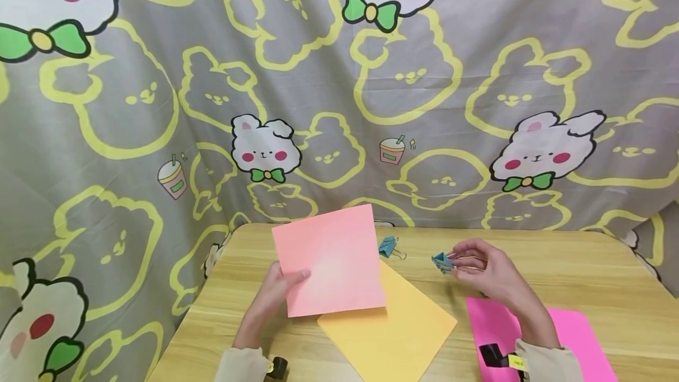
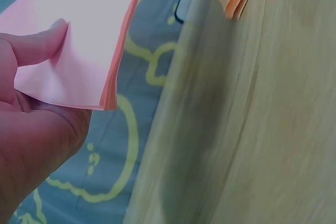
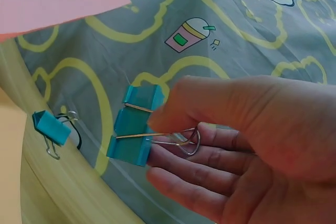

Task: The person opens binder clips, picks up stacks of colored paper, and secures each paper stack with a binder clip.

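A stack of pink paper sheets [image 1: 334, 261] is held up by my left hand [image 1: 283, 287], the thumb lying across its front face. Its layered edges show in the left wrist view. Over the table to the right, my right hand [image 1: 485, 267] pinches a teal binder clip [image 3: 135, 124] between thumb and fingers, wire handles toward the palm. Another teal binder clip [image 1: 389, 246] lies on the table between the hands, handles spread. Yellow-orange paper [image 1: 395, 329] rests partly beneath the raised pink stack.
Bright pink paper [image 1: 578, 335] lies on the wooden table [image 1: 626, 276] under my right forearm. A small dark bit, perhaps another clip, peeks out at its top edge. A grey curtain [image 1: 329, 93] with cartoon bunnies hangs along the table's back and left.
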The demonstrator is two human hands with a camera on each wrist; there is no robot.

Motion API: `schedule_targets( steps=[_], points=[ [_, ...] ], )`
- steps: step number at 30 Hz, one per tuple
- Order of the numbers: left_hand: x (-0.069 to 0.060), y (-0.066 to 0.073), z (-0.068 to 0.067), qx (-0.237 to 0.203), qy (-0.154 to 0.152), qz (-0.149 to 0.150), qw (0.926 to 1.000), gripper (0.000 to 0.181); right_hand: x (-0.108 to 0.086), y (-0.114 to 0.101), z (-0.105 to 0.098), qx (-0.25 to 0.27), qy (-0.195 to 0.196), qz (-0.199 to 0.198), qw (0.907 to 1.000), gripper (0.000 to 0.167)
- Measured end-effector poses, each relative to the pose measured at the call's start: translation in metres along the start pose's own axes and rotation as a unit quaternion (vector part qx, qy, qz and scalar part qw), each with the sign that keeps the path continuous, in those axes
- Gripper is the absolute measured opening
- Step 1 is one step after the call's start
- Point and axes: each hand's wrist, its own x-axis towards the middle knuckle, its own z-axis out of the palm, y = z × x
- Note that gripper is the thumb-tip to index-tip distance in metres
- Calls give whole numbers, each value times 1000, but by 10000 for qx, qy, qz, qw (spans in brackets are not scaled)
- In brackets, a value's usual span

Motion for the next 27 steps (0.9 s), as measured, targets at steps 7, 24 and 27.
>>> schedule_targets(
  steps=[7,24,27],
  points=[
    [0,-1,11,-92,-389,-15,9992,23,-1,-2,3,365,-40,137,9992,42],
    [1,-3,24,-166,-823,-98,9964,30,4,2,9,-411,-608,152,9972,38],
    [2,-3,25,-219,-865,-133,9959,30,3,4,8,-276,-819,92,9962,37]
  ],
)
